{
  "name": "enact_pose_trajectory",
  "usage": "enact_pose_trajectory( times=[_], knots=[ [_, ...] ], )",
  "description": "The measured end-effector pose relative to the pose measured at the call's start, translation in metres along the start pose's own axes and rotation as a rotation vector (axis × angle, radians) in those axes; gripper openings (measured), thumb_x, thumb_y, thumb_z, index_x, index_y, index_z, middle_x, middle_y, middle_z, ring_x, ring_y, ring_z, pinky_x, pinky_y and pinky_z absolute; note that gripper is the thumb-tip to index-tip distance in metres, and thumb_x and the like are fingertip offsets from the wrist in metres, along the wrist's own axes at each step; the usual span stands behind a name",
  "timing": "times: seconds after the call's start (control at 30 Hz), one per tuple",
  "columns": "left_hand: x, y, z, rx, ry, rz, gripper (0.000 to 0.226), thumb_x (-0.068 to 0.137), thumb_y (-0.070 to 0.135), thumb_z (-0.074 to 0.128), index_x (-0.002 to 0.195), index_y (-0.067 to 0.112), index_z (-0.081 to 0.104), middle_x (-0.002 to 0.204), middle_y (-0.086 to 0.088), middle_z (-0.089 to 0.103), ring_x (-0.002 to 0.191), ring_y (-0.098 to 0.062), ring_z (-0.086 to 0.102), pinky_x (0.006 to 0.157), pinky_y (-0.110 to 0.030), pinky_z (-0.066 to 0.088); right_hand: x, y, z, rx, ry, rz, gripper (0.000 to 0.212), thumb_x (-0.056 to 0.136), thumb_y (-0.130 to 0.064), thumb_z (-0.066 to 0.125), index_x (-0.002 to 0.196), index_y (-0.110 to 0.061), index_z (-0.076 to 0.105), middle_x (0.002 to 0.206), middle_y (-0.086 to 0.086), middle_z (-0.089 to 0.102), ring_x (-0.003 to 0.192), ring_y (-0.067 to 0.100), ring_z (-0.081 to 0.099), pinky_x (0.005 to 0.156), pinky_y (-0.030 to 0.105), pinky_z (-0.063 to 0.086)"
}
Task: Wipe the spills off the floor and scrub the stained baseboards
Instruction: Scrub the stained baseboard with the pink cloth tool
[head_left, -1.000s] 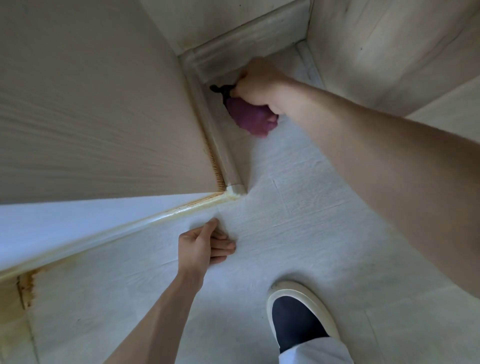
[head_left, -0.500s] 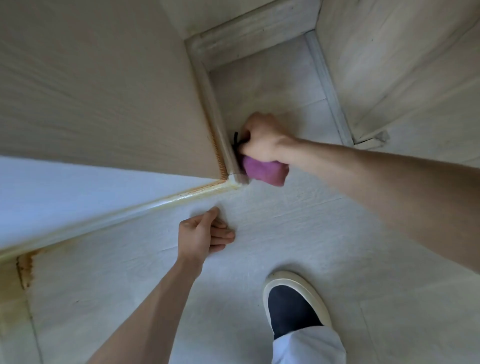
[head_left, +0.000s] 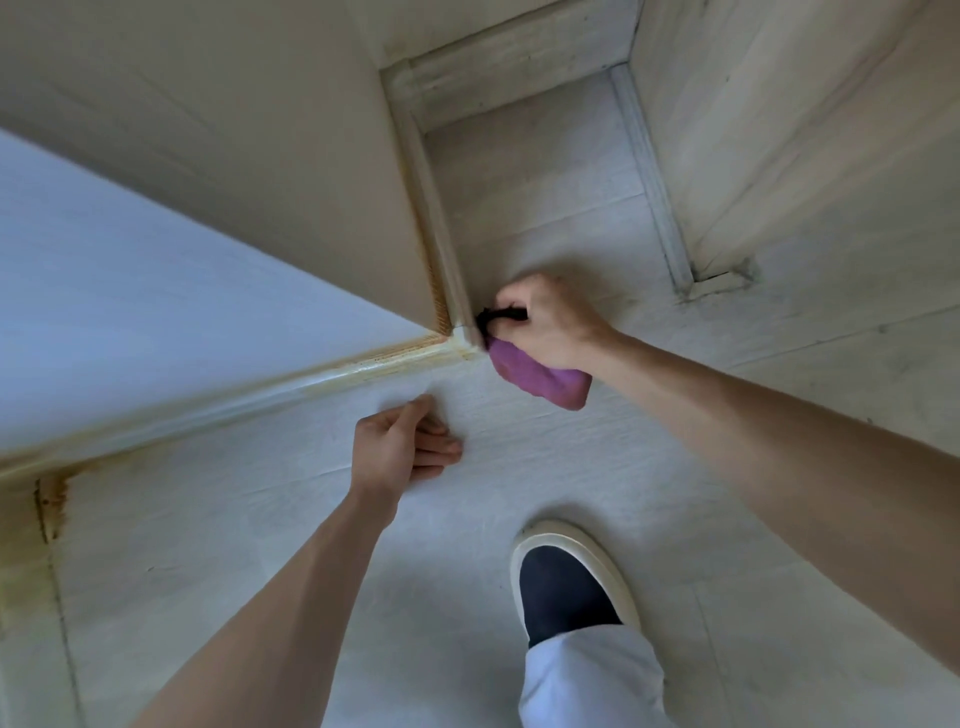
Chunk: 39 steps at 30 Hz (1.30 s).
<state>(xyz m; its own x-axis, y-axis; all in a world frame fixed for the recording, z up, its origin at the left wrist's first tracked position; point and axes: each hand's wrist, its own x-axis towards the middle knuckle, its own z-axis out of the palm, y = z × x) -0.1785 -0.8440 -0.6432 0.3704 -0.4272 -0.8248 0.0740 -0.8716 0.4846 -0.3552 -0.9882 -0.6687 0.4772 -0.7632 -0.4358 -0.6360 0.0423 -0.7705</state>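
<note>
Scrubbing at the outer corner of the wall: the right hand was curled tight around a purple cloth and what looked like a small black brush, pressing them against the end of the baseboard that ran back into the alcove. The dark tip touched the trim just beside the corner piece; the loose end of the cloth trailed toward the floor beneath the wrist. The left hand lay on the floor, fingers loosely bent and holding nothing, apparently serving as a brace.

Orange-brown staining showed along the top edge of both runs of trim meeting at the corner, and a heavier rust-coloured patch marked the near run far to the left. A slip-on shoe stood well clear of the working area.

For this step, short strokes along the length of the moulding, with pressure directed into the groove where trim met wall, would probably lift the stain better than broad passes. The corner joint likely needed the bristles worked in from both faces. Whether any residue had loosened could not be told. The long stained run to the left appeared not yet treated.
</note>
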Motion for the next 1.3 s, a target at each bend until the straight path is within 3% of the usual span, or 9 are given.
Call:
enact_pose_trajectory(
  times=[0.13, 0.3, 0.5, 0.63, 0.73, 0.83, 1.0, 1.17, 1.3],
  knots=[
    [0.002, -0.001, 0.000, 0.010, 0.003, 0.006, 0.044, 0.100, 0.033, 0.063, 0.095, -0.010, 0.071, 0.078, -0.021, 0.076, 0.073, -0.032, 0.077, 0.068, -0.036, 0.060, -0.003, -0.005, -0.017, 0.247, -0.026, -0.007, 0.011, 0.096, -0.009, 0.068, 0.091, -0.019, 0.070, 0.080, -0.004, 0.069, 0.069, 0.002, 0.061, 0.066, 0.015, 0.045],
    [0.003, 0.000, 0.000, 0.018, 0.010, 0.001, 0.046, 0.100, 0.034, 0.063, 0.097, -0.011, 0.071, 0.077, -0.021, 0.076, 0.071, -0.031, 0.077, 0.068, -0.037, 0.061, -0.014, -0.005, 0.017, 0.122, 0.195, 0.062, 0.011, 0.095, -0.015, 0.066, 0.085, -0.010, 0.070, 0.077, 0.006, 0.069, 0.070, 0.018, 0.061, 0.064, 0.033, 0.044],
    [0.002, -0.002, 0.001, 0.021, 0.021, 0.002, 0.045, 0.100, 0.034, 0.063, 0.095, -0.010, 0.072, 0.077, -0.020, 0.076, 0.071, -0.030, 0.078, 0.066, -0.036, 0.061, -0.027, -0.012, 0.004, 0.440, 0.178, -0.020, 0.004, 0.095, -0.016, 0.070, 0.093, -0.018, 0.073, 0.085, 0.000, 0.076, 0.074, 0.008, 0.067, 0.071, 0.027, 0.050],
    [0.001, -0.001, 0.002, 0.019, 0.026, 0.004, 0.044, 0.100, 0.034, 0.062, 0.091, -0.008, 0.073, 0.076, -0.020, 0.076, 0.071, -0.030, 0.077, 0.067, -0.036, 0.061, -0.023, -0.007, 0.031, 0.401, 0.340, 0.167, 0.005, 0.095, -0.018, 0.069, 0.097, -0.016, 0.074, 0.086, -0.002, 0.074, 0.080, 0.014, 0.069, 0.076, 0.033, 0.055],
    [0.000, -0.001, 0.003, 0.025, 0.037, 0.010, 0.043, 0.100, 0.034, 0.062, 0.089, -0.006, 0.074, 0.076, -0.020, 0.076, 0.072, -0.031, 0.077, 0.071, -0.039, 0.061, -0.040, -0.020, 0.038, 0.472, 0.417, 0.087, 0.008, 0.095, -0.021, 0.068, 0.098, -0.016, 0.073, 0.087, -0.003, 0.074, 0.083, 0.013, 0.070, 0.075, 0.027, 0.055],
    [-0.001, -0.001, 0.002, 0.020, 0.023, 0.015, 0.042, 0.100, 0.035, 0.063, 0.086, -0.003, 0.074, 0.078, -0.020, 0.077, 0.075, -0.032, 0.077, 0.074, -0.041, 0.061, -0.048, -0.023, 0.029, 0.435, 0.381, 0.008, 0.008, 0.095, -0.022, 0.069, 0.098, -0.016, 0.073, 0.086, -0.006, 0.074, 0.080, 0.008, 0.069, 0.071, 0.022, 0.053],
    [-0.002, -0.003, 0.000, 0.005, 0.003, 0.044, 0.041, 0.098, 0.036, 0.065, 0.088, -0.002, 0.074, 0.080, -0.021, 0.077, 0.077, -0.033, 0.077, 0.074, -0.041, 0.061, -0.047, 0.013, 0.017, 0.306, 0.459, 0.258, 0.005, 0.096, -0.022, 0.068, 0.096, -0.021, 0.073, 0.088, -0.007, 0.073, 0.080, 0.008, 0.069, 0.075, 0.025, 0.054],
    [-0.002, -0.004, -0.002, -0.001, -0.007, 0.061, 0.040, 0.099, 0.036, 0.063, 0.085, 0.000, 0.073, 0.079, -0.020, 0.077, 0.075, -0.033, 0.077, 0.074, -0.041, 0.060, -0.038, -0.012, 0.040, 0.157, 0.406, 0.246, 0.011, 0.094, -0.019, 0.067, 0.092, -0.014, 0.076, 0.087, 0.001, 0.075, 0.079, 0.015, 0.068, 0.069, 0.020, 0.047],
    [-0.001, -0.007, -0.002, -0.001, -0.013, 0.088, 0.039, 0.099, 0.035, 0.062, 0.086, 0.000, 0.072, 0.078, -0.019, 0.077, 0.074, -0.033, 0.077, 0.074, -0.041, 0.060, -0.037, -0.019, 0.049, 0.310, 0.414, 0.353, 0.010, 0.094, -0.019, 0.068, 0.089, -0.016, 0.076, 0.086, 0.000, 0.074, 0.083, 0.018, 0.070, 0.070, 0.026, 0.051]
  ],
)
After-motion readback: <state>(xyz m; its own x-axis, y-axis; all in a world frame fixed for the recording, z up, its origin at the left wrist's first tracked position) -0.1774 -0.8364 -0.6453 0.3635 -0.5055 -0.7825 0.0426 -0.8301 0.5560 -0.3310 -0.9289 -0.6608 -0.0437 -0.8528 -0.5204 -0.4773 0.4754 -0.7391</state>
